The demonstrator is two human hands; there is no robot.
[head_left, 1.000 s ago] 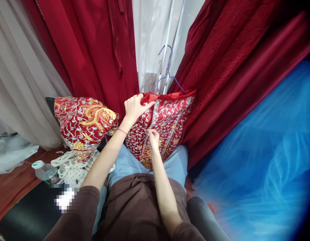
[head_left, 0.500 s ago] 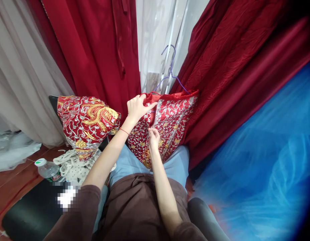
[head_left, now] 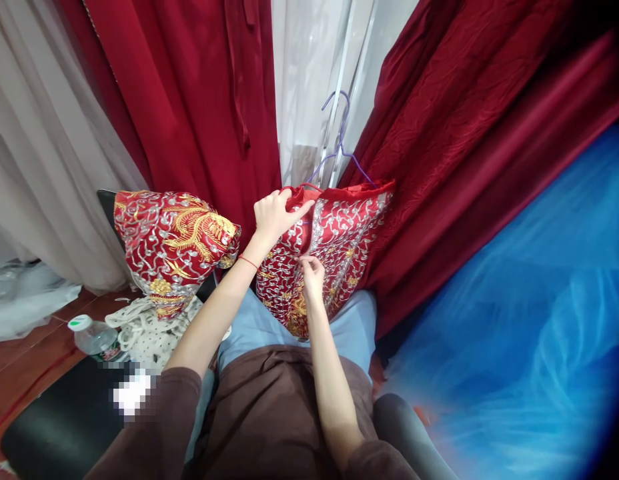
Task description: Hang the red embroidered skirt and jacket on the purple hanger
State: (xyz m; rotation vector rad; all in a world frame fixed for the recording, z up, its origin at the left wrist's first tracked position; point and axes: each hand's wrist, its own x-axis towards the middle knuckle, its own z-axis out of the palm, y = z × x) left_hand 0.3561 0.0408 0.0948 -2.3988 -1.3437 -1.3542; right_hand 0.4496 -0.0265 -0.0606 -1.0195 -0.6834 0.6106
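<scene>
A red garment [head_left: 352,220] with silver and gold embroidery hangs on a purple hanger [head_left: 342,133] and drapes down over my lap. My left hand [head_left: 273,215] grips its top edge left of the front opening, thumb stretched toward the opening. Lower down, my right hand [head_left: 313,275] pinches the edge of that opening between thumb and forefinger. Any small fastener under those fingertips is too small to make out. At the left, a second red piece [head_left: 177,243] with a gold dragon-like pattern lies over a dark chair back, apart from both hands.
Dark red curtains [head_left: 189,87] flank a pale sheer one behind. Blue tulle [head_left: 529,333] fills the right side. A black seat [head_left: 54,420] at lower left is near a plastic bottle [head_left: 92,337] and a dotted white cloth [head_left: 152,333]. White netting lies on the tiled floor.
My right hand has shifted slightly to the right along the opening, its fingers a little more spread above the pinch. My left hand keeps its place on the garment's top edge.
</scene>
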